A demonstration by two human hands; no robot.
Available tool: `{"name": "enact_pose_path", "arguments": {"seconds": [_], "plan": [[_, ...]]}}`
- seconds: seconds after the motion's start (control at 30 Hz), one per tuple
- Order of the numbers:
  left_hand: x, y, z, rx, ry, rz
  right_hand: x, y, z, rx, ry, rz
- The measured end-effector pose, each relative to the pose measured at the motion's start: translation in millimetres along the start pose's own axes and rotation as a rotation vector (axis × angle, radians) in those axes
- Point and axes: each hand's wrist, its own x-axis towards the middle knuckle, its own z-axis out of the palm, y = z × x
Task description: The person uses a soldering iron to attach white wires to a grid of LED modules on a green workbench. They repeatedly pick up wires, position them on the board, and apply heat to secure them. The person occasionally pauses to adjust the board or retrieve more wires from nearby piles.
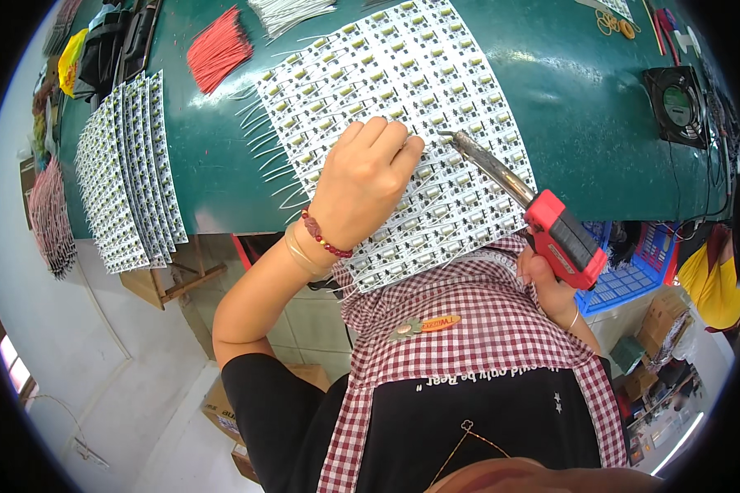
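On the tabletop (588, 115), a sheet of circuit boards (460, 90) lies centrally, overhanging the near edge. Left is a stack of sheets (131, 168); 2 wire bundles (220, 49) lie farther back. Right stands a fan (676, 107), with a crate (625, 283) below the tabletop.

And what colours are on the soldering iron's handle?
The handle is red and black, clearest in the head view.

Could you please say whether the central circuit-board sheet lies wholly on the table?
The sheet is partly off: its near end juts past the table, over the apron.
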Motion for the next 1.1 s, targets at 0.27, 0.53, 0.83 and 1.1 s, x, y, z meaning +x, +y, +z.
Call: {"name": "enact_pose_path", "arguments": {"seconds": [0.27, 0.53, 0.83, 1.1], "plan": [[-2, 0, -4, 0.067, -0.018, -0.010, 4, -5, 3, 0.013, 0.009, -0.029], [-4, -3, -7, 0.037, 0.097, -0.040, 15, -18, 7, 0.149, 0.015, 0.015], [-1, 0, 4, 0.070, 0.068, 0.013, 26, -34, 13, 0.013, 0.039, 0.012], [-1, 2, 2, 0.099, 0.028, 0.027, 24, -27, 10, -0.090, 0.009, 0.008]]}}
